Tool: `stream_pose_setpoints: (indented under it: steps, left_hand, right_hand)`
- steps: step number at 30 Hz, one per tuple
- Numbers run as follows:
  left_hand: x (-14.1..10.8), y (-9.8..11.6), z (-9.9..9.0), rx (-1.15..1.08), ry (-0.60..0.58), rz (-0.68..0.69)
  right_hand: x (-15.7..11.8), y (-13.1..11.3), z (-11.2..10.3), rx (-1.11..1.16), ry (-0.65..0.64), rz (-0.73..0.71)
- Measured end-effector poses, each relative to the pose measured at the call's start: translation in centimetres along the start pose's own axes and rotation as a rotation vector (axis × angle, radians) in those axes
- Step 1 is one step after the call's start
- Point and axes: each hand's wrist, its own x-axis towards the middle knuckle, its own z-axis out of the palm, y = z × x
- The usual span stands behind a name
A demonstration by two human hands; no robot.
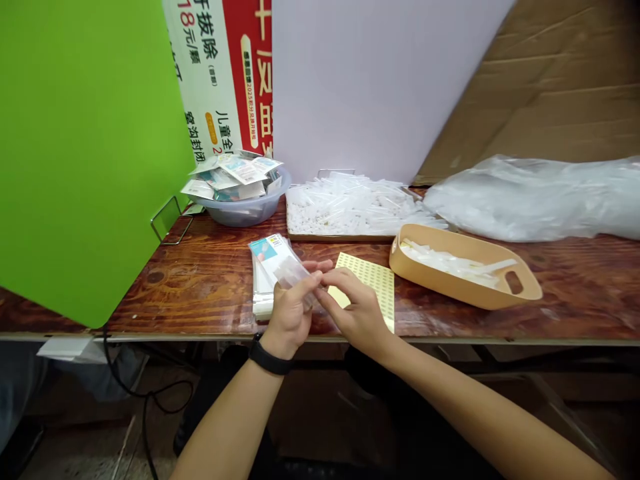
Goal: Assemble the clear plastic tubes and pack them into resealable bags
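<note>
We look down on a small clear plastic sleeve (293, 277), held just above the wooden desk (165, 293). Our 2 hands are close together in a narrow hold: our left hand (290, 313) grips the sleeve, while the fingers of our right hand (357, 313) pinch at its right edge. A black wristband (270, 357) circles our left wrist.

Just behind the sleeve, a stack of printed packets (265, 267) lies on the desk, touching our left hand. To the right, a yellow sheet of dotted labels (373, 283) sits partly beneath our right hand. Farther right is a tan tray (450, 283) holding white plastic pieces (450, 261).

Behind these, a board (340, 237) carries a heap of clear plastic tubes (355, 203). A grey-blue bowl (245, 215) piled with packets stands to its left, and a large clear plastic bag (535, 200) lies to its right. A green panel (85, 147), a pale lilac panel (380, 87), a red-and-white printed banner (215, 80) and a cardboard sheet (540, 87) rise along the back.
</note>
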Motion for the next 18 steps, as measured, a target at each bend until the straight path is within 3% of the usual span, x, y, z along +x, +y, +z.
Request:
stream_pose_setpoints:
  steps: [6,8,11,18]
  left_hand:
    - [0.1,0.3,0.0,0.124,0.154,0.05]
    - [-0.1,0.6,0.2,0.149,0.172,0.054]
    - [-0.2,0.6,0.2,0.218,0.143,0.064]
    - [-0.2,-1.1,0.4,0.474,-0.011,-0.032]
  right_hand:
    - [0.1,3.2,-1.9,-0.179,-0.029,-0.009]
    - [0.5,5.3,-3.0,-0.254,-0.016,0.1]
    - [1.6,8.5,-4.1,-0.424,-0.154,0.316]
    - [9.9,14.2,-1.6,-0.628,-0.467,0.518]
